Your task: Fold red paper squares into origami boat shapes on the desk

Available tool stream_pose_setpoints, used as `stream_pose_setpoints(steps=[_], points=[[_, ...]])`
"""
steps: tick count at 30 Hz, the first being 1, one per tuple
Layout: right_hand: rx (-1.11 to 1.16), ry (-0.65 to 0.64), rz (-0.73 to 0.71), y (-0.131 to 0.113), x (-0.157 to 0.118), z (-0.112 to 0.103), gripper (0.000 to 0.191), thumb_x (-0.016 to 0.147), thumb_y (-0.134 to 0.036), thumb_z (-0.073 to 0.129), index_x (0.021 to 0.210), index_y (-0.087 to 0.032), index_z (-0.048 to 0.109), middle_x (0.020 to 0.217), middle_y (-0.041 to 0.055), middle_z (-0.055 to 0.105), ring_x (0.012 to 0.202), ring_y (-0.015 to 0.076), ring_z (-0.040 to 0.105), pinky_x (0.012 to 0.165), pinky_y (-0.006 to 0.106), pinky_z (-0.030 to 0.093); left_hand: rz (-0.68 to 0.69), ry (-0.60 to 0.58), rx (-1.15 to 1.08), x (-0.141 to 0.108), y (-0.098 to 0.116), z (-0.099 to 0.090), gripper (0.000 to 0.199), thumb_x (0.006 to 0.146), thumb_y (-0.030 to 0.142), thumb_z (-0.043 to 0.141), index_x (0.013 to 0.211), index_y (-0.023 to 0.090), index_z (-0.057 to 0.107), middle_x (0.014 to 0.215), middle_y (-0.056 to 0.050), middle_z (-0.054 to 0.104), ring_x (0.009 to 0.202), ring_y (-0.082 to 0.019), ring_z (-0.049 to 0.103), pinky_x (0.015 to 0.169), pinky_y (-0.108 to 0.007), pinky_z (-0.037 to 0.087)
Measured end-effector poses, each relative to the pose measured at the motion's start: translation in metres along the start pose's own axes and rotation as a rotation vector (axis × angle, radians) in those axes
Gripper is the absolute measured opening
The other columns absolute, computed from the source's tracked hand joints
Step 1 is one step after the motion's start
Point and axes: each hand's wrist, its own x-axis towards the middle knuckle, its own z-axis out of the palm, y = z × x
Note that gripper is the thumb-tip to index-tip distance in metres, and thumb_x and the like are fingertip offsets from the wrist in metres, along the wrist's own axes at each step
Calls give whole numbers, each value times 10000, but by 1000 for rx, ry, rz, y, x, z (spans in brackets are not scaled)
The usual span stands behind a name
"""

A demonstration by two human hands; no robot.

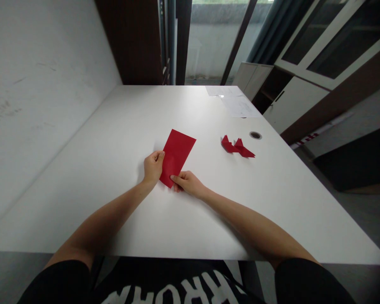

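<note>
A rectangular sheet of red paper [179, 152] is held tilted above the white table, between my two hands. My left hand [153, 166] pinches its left edge, thumb on the front face. At the lower right edge my right hand [188, 183] grips it, the thumb lying on the front and the fingers behind. Two red folded paper figures [239, 147] with pointed tips rest on the table to the right, apart from both hands.
The white table [120, 131] meets a white wall [50, 84] on the left. White printed sheets [240, 105] lie at its far right corner, near a round cable hole [255, 135]. Cabinets [299, 101] stand beyond the right edge, and a glass door [218, 42] is at the back.
</note>
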Motion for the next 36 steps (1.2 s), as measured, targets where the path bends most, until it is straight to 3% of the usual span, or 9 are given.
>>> stream_pose_setpoints(steps=[4, 12, 22, 28, 36], points=[[-52, 4, -46, -3, -3, 1, 535, 898, -615, 604, 594, -176, 601, 533, -4, 591, 483, 98, 472, 527, 247, 371, 3, 3, 3, 0, 2, -2, 332, 933, 478, 584, 934, 183, 736, 853, -35, 732, 790, -177, 638, 694, -253, 494], [-96, -62, -46, -4, -5, 0, 399, 864, -512, 670, 641, -187, 606, 595, -5, 635, 533, 113, 533, 558, 245, 409, -21, 16, 1, 0, 1, -2, 365, 939, 498, 564, 959, 175, 732, 856, -43, 732, 789, -175, 645, 692, -253, 504], [-128, -61, -42, -1, -3, -1, 469, 923, -552, 568, 611, -206, 519, 528, -31, 555, 484, 100, 471, 530, 242, 374, -20, 29, 21, 6, -4, -4, 360, 948, 493, 548, 943, 172, 710, 842, -33, 718, 795, -168, 642, 715, -249, 503], [-45, 57, -35, 2, 2, -3, 536, 931, -626, 534, 602, -202, 528, 510, -29, 543, 463, 97, 432, 505, 250, 327, -9, 10, 16, 2, -3, -2, 357, 952, 493, 542, 956, 179, 712, 858, -36, 726, 796, -174, 648, 701, -249, 504], [156, 250, -129, -3, 6, -15, 530, 888, -680, 585, 643, -213, 522, 536, -29, 532, 494, 110, 429, 511, 265, 320, -28, -45, -8, -9, 3, 2, 347, 952, 499, 546, 945, 193, 710, 842, -30, 728, 788, -177, 655, 703, -253, 507]])
